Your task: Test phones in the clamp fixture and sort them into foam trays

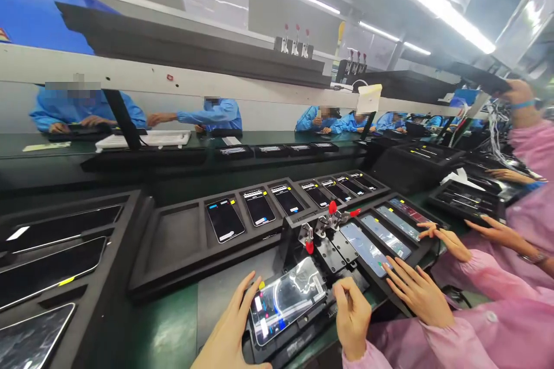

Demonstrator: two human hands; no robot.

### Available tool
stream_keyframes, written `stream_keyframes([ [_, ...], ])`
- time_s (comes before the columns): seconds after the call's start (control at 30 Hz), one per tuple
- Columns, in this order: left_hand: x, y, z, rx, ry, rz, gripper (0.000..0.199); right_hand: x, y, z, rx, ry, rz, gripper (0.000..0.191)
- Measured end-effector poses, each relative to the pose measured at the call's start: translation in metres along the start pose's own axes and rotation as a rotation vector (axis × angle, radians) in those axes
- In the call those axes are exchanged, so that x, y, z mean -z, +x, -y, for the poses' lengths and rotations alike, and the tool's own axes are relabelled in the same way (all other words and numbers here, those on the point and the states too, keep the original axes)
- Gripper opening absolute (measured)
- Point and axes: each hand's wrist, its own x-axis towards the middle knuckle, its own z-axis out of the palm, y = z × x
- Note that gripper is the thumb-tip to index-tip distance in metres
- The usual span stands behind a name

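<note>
A lit phone [288, 302] lies tilted in a black fixture [298, 339] at the bottom centre, its screen full of reflections. At its left edge is my left hand [227, 326], fingers stretched out near a yellow tab [261, 285] and thumb low by the fixture. Just right of the phone, my right hand [352, 320] has its fingers curled together; what they hold, if anything, is hidden. Red-tipped toggle clamps [322, 225] and metal plates [331, 253] stand behind the phone.
Black trays [171, 281] of phones run behind and right; another tray [101, 300] is at left. Beside me, a co-worker's hand [419, 294] touches a phone [366, 248], another hand [448, 239] beyond it. Blue-clad people [219, 115] sit across the bench.
</note>
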Motion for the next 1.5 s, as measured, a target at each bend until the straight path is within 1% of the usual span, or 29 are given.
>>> stream_keyframes([
  [0.03,0.000,-0.001,0.000,0.003,0.001,-0.009,0.111,-0.010,0.004,0.020,-0.025,0.052,-0.017,0.022],
  [0.07,0.000,-0.001,0.000,0.002,0.000,-0.013,0.111,-0.018,0.010,0.035,-0.048,0.157,-0.005,0.014],
  [0.13,0.000,-0.003,0.000,0.000,-0.003,-0.013,0.111,-0.026,0.026,0.052,-0.075,0.284,-0.008,0.004],
  [0.17,0.000,-0.003,0.000,0.002,-0.003,-0.013,0.110,-0.026,0.036,0.057,-0.079,0.320,-0.003,0.007],
  [0.27,0.000,-0.004,0.002,0.003,-0.001,-0.011,0.110,-0.024,0.062,0.063,-0.066,0.334,0.032,0.022],
  [0.37,-0.001,-0.004,0.004,-0.013,0.003,-0.017,0.108,-0.026,0.075,0.068,-0.045,0.339,0.077,0.026],
  [0.47,-0.002,-0.004,0.005,-0.022,0.001,-0.018,0.107,-0.032,0.075,0.070,-0.040,0.338,0.108,0.023],
  [0.6,-0.002,-0.004,0.005,-0.019,-0.001,-0.017,0.108,-0.040,0.069,0.067,-0.072,0.351,0.135,0.020],
  [0.73,-0.002,-0.005,0.005,-0.017,0.003,-0.018,0.107,-0.043,0.066,0.064,-0.112,0.346,0.157,0.010],
  [0.93,-0.002,-0.005,0.005,-0.018,0.000,-0.022,0.107,-0.044,0.066,0.065,-0.179,0.342,0.198,0.017],
  [1.03,-0.002,-0.005,0.005,-0.029,-0.004,-0.030,0.108,-0.046,0.063,0.064,-0.192,0.351,0.197,0.019],
  [1.1,-0.002,-0.005,0.005,-0.035,-0.006,-0.033,0.108,-0.046,0.062,0.063,-0.186,0.361,0.199,0.021],
  [1.3,-0.002,-0.005,0.005,-0.034,-0.002,-0.025,0.107,-0.044,0.064,0.060,-0.132,0.365,0.222,0.033],
  [1.5,-0.003,-0.005,0.006,-0.033,0.001,-0.027,0.106,-0.043,0.064,0.062,-0.139,0.394,0.261,0.037],
])
